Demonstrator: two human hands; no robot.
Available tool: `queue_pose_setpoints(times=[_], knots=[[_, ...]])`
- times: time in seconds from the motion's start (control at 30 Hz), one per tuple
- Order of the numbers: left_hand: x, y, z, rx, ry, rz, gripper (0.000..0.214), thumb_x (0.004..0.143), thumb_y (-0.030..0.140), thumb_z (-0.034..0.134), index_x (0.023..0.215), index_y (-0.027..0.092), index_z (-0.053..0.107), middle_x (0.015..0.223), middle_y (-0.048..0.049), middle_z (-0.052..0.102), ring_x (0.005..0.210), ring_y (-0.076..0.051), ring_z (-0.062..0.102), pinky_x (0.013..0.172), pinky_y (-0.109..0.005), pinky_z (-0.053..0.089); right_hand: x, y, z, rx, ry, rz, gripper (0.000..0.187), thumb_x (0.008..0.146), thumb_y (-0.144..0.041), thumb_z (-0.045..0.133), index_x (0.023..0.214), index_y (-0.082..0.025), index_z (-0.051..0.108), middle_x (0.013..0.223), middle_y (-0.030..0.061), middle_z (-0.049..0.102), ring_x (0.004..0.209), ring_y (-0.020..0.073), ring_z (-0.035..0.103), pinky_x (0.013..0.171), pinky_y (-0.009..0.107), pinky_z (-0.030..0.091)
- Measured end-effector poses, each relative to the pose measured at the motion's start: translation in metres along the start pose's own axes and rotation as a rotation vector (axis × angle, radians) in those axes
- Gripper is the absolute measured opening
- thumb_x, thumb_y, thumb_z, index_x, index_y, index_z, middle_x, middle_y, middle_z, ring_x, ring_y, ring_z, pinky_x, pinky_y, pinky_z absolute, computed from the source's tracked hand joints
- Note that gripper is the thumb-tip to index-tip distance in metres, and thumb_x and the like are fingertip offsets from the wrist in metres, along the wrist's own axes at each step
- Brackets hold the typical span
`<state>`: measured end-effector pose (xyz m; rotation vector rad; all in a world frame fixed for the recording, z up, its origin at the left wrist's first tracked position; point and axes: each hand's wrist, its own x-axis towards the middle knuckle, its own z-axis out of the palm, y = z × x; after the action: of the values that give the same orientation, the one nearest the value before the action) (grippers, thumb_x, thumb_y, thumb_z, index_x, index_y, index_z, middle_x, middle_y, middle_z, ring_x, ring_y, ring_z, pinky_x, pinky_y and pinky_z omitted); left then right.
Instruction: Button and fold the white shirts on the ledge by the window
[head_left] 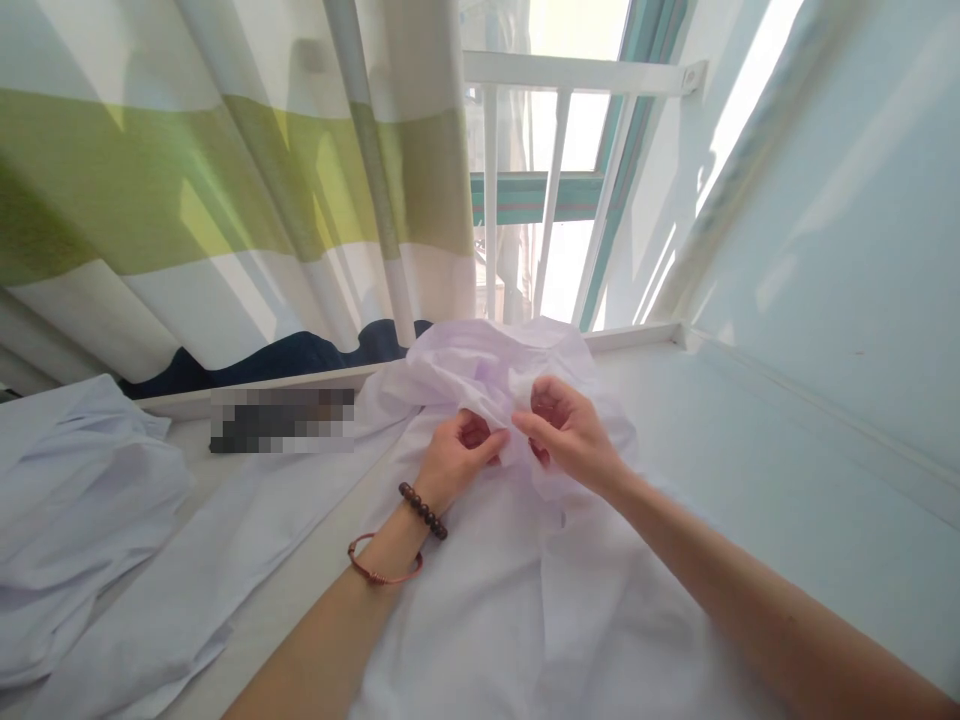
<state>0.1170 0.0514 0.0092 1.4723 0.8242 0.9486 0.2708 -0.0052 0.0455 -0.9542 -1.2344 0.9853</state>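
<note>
A white shirt-like garment (480, 600) with long sleeves lies spread in front of me, its collar end toward the window. My left hand (454, 455) pinches a fold of its front edge near the top. Just to the right, my right hand (566, 430) grips the opposite front edge between thumb and fingers. The two hands are close together, with a small gap between the thumbs. Whether a button sits under the fingertips cannot be made out. A dark beaded bracelet (423, 510) and a reddish cord bracelet (379, 577) circle my left wrist.
More white cloth (82, 500) lies crumpled at the left, near a pixelated dark object (281, 420). A white and green curtain (247, 180) hangs at the back left. White railings (555, 180) stand before the window, and a pale wall (862, 250) rises at the right.
</note>
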Motion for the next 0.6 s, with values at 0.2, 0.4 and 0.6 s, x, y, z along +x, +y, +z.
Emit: queue_pose_setpoints(times=[0.2, 0.4, 0.6], knots=[[-0.003, 0.007, -0.005, 0.027, -0.148, -0.020, 0.027, 0.072, 0.032, 0.074, 0.091, 0.013, 0.076, 0.087, -0.0055, 0.077, 0.079, -0.020, 0.070, 0.078, -0.030, 0.057, -0.008, 0.036, 0.011, 0.040, 0.060, 0.071, 0.019, 0.072, -0.030, 0.066, 0.069, -0.022, 0.048, 0.046, -0.0090, 0.049, 0.037, 0.0081, 0.043, 0.036, 0.021, 0.037], [-0.003, 0.009, -0.005, -0.047, -0.072, -0.051, 0.018, 0.070, 0.029, 0.074, 0.080, 0.014, 0.077, 0.079, -0.0022, 0.075, 0.071, -0.016, 0.068, 0.073, -0.027, 0.058, -0.003, 0.045, 0.001, 0.078, 0.074, 0.083, 0.012, 0.069, -0.026, 0.066, 0.076, -0.021, 0.058, 0.061, -0.0053, 0.059, 0.046, 0.0108, 0.051, 0.043, 0.024, 0.047], [-0.001, 0.004, -0.008, -0.049, -0.038, -0.032, 0.019, 0.069, 0.031, 0.077, 0.078, 0.014, 0.073, 0.074, -0.0013, 0.072, 0.064, -0.014, 0.066, 0.067, -0.025, 0.056, -0.001, 0.046, 0.001, 0.036, 0.160, 0.065, 0.016, 0.069, -0.029, 0.070, 0.071, -0.022, 0.056, 0.058, -0.0064, 0.058, 0.047, 0.0114, 0.052, 0.045, 0.025, 0.046]])
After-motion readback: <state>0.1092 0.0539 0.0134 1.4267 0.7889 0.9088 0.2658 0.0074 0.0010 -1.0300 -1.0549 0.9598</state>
